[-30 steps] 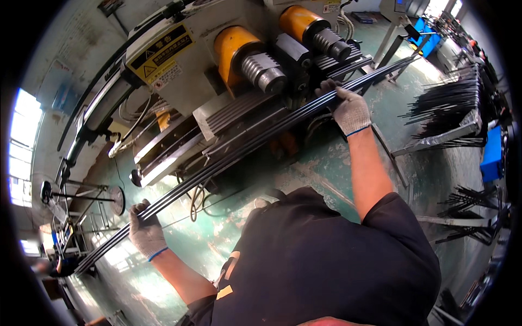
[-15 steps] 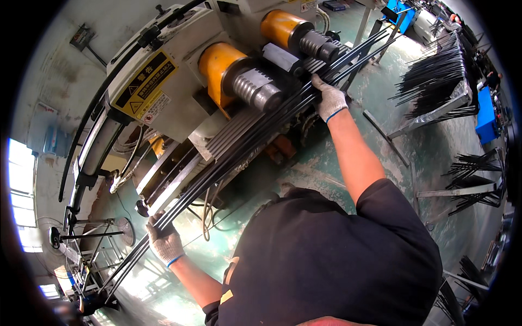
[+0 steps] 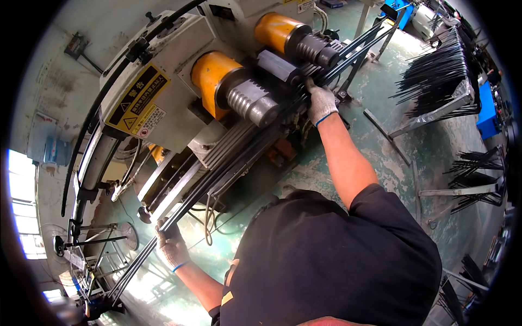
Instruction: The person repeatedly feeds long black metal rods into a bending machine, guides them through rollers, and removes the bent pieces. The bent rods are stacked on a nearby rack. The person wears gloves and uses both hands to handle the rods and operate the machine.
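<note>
A bundle of long, dark, thin metal rods or tubes (image 3: 141, 259) runs diagonally from lower left to upper right along the front of a machine. Near its lower-left part, my left hand (image 3: 173, 249), in a whitish knit glove with a blue cuff, is closed round the bundle. My right hand (image 3: 323, 103), gloved alike, grips the bundle farther up on the right, beside the machine's rollers; its fingertips are partly hidden. Between my hands the rods lie along a grooved metal bed (image 3: 235, 142), beneath a ridged steel roller (image 3: 255, 103) with an orange housing (image 3: 213, 77).
A second orange-housed roller (image 3: 314, 50) sits farther right, past a grey block (image 3: 279, 66). Cables (image 3: 209, 220) hang below the bed. Racks of dark rods (image 3: 435, 76) stand at right. A round fan (image 3: 129, 233) is at left, by a metal frame. The green floor (image 3: 380, 179) is worn.
My left hand has shifted slightly right along with the rods, and my right hand slightly left. Both still grip the bundle. The machine appears a little lower and further left in view.
</note>
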`<action>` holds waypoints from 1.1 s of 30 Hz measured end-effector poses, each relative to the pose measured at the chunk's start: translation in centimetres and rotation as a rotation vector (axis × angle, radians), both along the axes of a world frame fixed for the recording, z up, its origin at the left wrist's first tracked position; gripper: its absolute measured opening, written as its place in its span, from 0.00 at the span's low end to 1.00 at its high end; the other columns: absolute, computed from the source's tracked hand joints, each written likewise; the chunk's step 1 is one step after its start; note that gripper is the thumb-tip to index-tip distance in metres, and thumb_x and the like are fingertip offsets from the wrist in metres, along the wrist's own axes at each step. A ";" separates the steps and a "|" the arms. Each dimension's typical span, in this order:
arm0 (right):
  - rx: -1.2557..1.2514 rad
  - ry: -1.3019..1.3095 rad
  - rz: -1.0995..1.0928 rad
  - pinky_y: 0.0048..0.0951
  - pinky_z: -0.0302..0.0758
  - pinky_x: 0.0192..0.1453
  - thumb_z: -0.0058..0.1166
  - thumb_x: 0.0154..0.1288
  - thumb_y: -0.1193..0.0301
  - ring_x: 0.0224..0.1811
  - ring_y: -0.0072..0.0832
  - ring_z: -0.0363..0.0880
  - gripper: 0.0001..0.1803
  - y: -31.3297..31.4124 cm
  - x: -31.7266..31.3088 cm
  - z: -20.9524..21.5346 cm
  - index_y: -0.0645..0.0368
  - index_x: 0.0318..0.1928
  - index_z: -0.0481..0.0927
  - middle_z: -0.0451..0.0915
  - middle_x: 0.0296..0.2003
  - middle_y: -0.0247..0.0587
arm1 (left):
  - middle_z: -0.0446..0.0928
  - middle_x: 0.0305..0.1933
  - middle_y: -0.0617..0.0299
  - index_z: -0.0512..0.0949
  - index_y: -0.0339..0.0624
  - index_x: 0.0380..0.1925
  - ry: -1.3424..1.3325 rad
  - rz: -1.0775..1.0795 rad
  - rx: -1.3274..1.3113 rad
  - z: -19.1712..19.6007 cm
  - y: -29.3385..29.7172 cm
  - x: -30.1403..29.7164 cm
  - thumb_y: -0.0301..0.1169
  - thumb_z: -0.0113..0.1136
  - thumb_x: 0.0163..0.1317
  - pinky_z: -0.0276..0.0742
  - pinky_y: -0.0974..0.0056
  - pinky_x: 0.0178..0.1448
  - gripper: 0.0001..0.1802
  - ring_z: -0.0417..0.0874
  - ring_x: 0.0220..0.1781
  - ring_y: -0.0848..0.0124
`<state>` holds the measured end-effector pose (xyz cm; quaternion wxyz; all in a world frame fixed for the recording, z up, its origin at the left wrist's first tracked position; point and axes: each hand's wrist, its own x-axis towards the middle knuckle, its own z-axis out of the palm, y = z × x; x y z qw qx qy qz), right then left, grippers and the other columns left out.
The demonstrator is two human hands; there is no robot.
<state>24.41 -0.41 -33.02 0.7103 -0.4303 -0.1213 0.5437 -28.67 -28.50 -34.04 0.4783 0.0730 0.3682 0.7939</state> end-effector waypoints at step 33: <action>-0.142 0.065 -0.005 0.38 0.80 0.51 0.59 0.70 0.67 0.44 0.32 0.82 0.16 5.7 -2.6 -3.9 0.59 0.55 0.83 0.85 0.47 0.37 | 0.85 0.55 0.56 0.82 0.38 0.53 -0.071 0.307 -0.082 -3.4 6.7 1.8 0.51 0.67 0.68 0.78 0.52 0.68 0.27 0.84 0.58 0.59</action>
